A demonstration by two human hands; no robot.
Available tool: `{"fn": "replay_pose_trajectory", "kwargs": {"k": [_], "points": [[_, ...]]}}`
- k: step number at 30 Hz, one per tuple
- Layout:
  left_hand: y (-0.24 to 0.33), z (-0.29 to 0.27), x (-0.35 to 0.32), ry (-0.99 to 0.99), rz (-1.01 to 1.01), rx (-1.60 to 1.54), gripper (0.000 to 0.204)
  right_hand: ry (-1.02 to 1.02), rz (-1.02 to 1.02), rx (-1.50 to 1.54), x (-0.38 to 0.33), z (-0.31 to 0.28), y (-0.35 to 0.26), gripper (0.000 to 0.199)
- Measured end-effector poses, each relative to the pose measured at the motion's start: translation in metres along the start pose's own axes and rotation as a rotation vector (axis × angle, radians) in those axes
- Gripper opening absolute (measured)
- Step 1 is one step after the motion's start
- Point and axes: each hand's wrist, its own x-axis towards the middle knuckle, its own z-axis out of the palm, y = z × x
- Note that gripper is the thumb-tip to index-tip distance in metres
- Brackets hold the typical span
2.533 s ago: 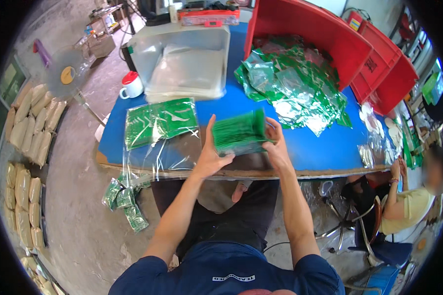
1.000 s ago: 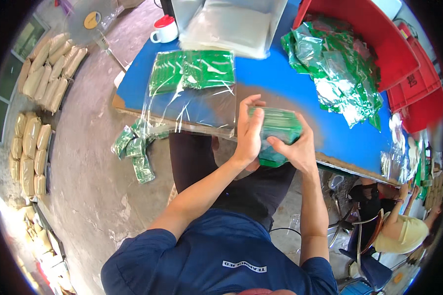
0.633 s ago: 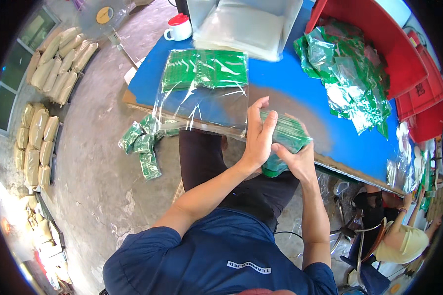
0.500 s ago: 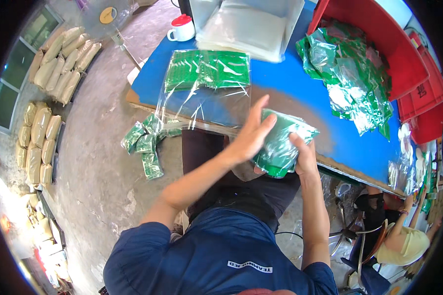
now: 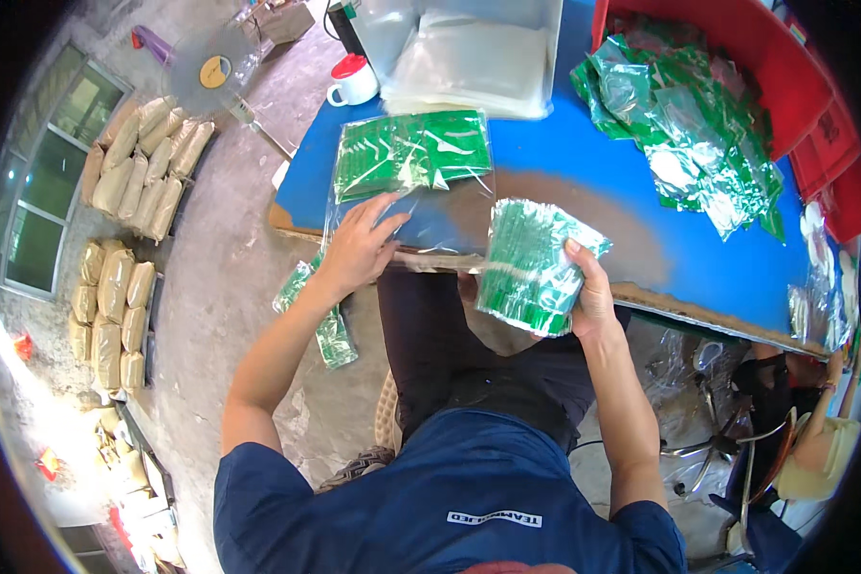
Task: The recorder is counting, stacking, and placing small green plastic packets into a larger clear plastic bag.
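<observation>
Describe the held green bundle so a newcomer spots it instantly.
Find the blue table and its worn brown patch. There, the right hand grips a fanned stack of shiny green packets. Unlike the green-filled clear plastic bag to its left and the loose green heap to its right, it is in that hand.

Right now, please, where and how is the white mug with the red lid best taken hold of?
Probably by the handle of the mug, coming from the person's left: the loop sticks out on that side. It stands upright, red lid on top, so a level grip seems wise. The clear bin close on its right leaves less room there.
</observation>
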Motion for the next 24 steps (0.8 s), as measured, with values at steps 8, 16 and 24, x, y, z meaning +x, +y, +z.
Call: {"fn": "replay_pose_trajectory", "kwargs": {"k": [8, 16, 24], "points": [[0.013, 0.042, 0.015, 0.103, 0.027, -0.076, 0.014, -0.01, -0.203, -0.211, -0.016, 0.025, -0.008, 0.045], [0.06, 0.055, 0.066, 0.003, -0.319, -0.541, 0.011, 0.094, -0.182, -0.222, -0.014, 0.042, -0.023, 0.037], [0.069, 0.006, 0.104, 0.254, -0.231, -0.475, 0.008, 0.212, -0.089, -0.337, 0.002, 0.038, -0.004, 0.028]]}}
